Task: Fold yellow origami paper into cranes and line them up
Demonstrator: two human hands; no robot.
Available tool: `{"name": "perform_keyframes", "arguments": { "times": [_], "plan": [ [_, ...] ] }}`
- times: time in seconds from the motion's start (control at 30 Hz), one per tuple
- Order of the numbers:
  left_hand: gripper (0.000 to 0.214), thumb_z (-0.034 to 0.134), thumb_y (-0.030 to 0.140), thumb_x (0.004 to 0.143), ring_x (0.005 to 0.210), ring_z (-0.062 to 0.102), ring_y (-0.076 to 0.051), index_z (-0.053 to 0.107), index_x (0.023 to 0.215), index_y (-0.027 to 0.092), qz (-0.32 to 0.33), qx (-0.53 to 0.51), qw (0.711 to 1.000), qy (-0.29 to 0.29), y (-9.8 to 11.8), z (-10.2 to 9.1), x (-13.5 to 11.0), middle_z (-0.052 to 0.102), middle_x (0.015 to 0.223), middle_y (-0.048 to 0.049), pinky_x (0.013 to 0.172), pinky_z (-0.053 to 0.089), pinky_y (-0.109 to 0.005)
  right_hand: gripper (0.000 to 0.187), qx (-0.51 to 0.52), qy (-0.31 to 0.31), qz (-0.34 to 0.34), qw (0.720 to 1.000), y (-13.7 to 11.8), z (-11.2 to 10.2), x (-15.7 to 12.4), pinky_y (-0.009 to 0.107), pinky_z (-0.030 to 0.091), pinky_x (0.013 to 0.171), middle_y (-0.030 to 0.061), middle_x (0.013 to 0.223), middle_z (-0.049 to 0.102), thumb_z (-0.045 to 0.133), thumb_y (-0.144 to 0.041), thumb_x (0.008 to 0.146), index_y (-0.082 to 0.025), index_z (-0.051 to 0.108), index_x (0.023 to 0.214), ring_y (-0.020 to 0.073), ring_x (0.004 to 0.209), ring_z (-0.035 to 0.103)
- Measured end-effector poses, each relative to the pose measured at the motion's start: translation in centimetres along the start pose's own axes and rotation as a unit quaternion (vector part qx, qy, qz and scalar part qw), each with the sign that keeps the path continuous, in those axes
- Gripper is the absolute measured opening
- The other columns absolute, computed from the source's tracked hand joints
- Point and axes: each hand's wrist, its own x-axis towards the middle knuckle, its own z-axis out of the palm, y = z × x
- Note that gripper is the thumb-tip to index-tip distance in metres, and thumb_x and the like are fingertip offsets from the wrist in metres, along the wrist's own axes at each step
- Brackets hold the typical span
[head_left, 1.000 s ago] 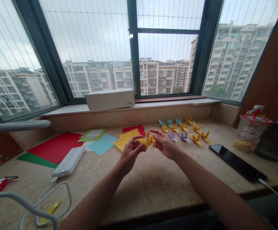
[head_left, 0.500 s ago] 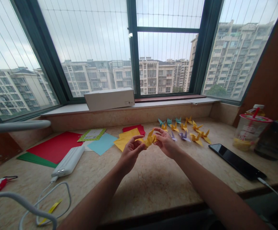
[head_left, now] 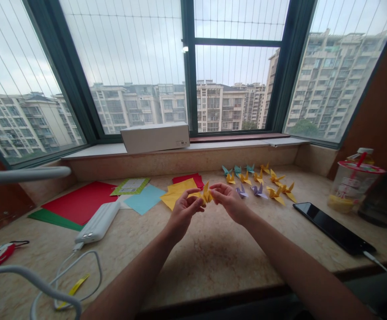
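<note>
A small yellow folded paper crane (head_left: pixel 207 194) is held above the marble counter (head_left: pixel 213 253) between both hands. My left hand (head_left: pixel 183 212) pinches its left side with thumb and fingers. My right hand (head_left: pixel 229 202) pinches its right side. Behind the hands lie yellow paper sheets (head_left: pixel 176 192) and a red sheet (head_left: pixel 188 179). To the right of the hands, several finished cranes (head_left: pixel 260 180) in yellow, teal and purple stand in rows on the counter.
A blue sheet (head_left: pixel 143 199), a green printed card (head_left: pixel 129 186) and large red (head_left: pixel 80 202) and green sheets lie left. A white power bank (head_left: pixel 97 223) with cable, a black phone (head_left: pixel 333 228), a lidded cup (head_left: pixel 353 186) and a white box (head_left: pixel 155 137) on the sill surround the area.
Both hands have kept working the yellow crane, with the fingers shifting closer around it. The view has shifted slightly.
</note>
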Motion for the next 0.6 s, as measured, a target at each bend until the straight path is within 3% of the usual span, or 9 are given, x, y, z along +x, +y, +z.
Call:
{"name": "perform_keyframes", "arguments": {
  "times": [0.13, 0.27, 0.43, 0.6],
  "plan": [
    [0.042, 0.076, 0.035, 0.075, 0.07, 0.062, -0.014, 0.058, 0.109, 0.018, 0.005, 0.027, 1.0, 0.01, -0.2, 0.0, 0.0, 0.068, 0.078, -0.0021, 0.069, 0.049, -0.028, 0.031, -0.05, -0.004, -0.008, 0.999, 0.0, 0.5, -0.3, 0.026, 0.041, 0.057, -0.0015, 0.068, 0.062, 0.076, -0.043, 0.072, -0.019, 0.067, 0.089, 0.0113, 0.059, 0.051],
    [0.038, 0.075, 0.036, 0.076, 0.075, 0.064, -0.017, 0.06, 0.106, 0.018, 0.03, 0.047, 0.998, 0.023, -0.6, -0.2, 0.2, 0.07, 0.082, -0.0037, 0.07, 0.05, -0.029, 0.037, -0.07, -0.001, -0.026, 0.997, 0.0, 0.8, -0.5, 0.028, 0.044, 0.061, -0.0001, 0.07, 0.064, 0.071, -0.041, 0.077, -0.019, 0.065, 0.106, 0.014, 0.064, 0.057],
    [0.036, 0.076, 0.037, 0.074, 0.081, 0.065, -0.018, 0.065, 0.1, 0.016, 0.048, 0.039, 0.997, 0.043, -0.8, -0.3, 0.4, 0.071, 0.088, -0.0065, 0.072, 0.05, -0.029, 0.037, -0.092, 0.01, -0.071, 0.993, 0.2, 1.0, -0.7, 0.035, 0.051, 0.074, 0.0063, 0.096, 0.071, 0.068, -0.039, 0.08, -0.022, 0.064, 0.113, 0.02, 0.083, 0.065],
    [0.033, 0.076, 0.035, 0.074, 0.076, 0.063, -0.017, 0.07, 0.098, 0.015, 0.056, 0.04, 0.997, 0.036, -0.9, -0.3, 0.5, 0.072, 0.085, -0.0065, 0.07, 0.047, -0.027, 0.022, -0.258, 0.002, -0.184, 0.948, 0.4, 1.1, -1.1, 0.04, 0.05, 0.084, 0.0083, 0.106, 0.068, 0.062, -0.03, 0.086, -0.025, 0.071, 0.106, 0.0226, 0.094, 0.063]
  ]
}}
